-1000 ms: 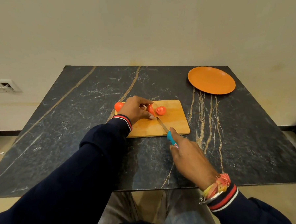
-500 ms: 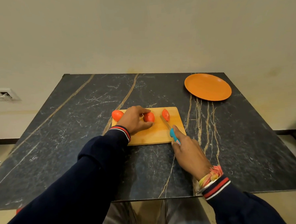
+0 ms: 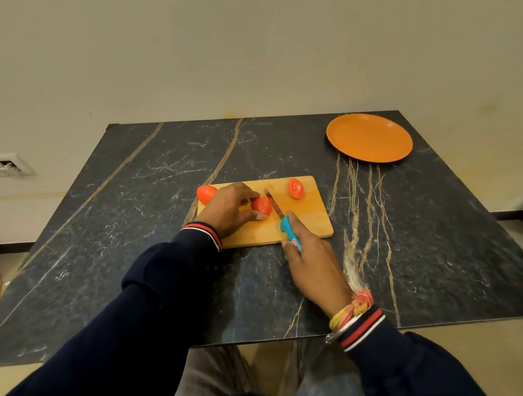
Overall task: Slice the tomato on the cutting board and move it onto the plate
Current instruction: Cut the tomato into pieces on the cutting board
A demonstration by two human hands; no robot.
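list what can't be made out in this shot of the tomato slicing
Head view only.
The far-left tomato: its right part is behind the left hand.
The knife handle: its rear is inside the right hand.
The blade: too blurred to tell whether it touches the held tomato piece.

A plain cream wall (image 3: 246, 47) stands behind. The dark counter (image 3: 134, 219) has white and gold lines. A white wall socket (image 3: 1, 166) sits at the left.

A dark marble-patterned desk (image 3: 135, 234) with tan veins carries a rectangular wooden cutting board (image 3: 313, 222) near its middle and a round orange plate (image 3: 369, 137) at its far right corner, well apart.
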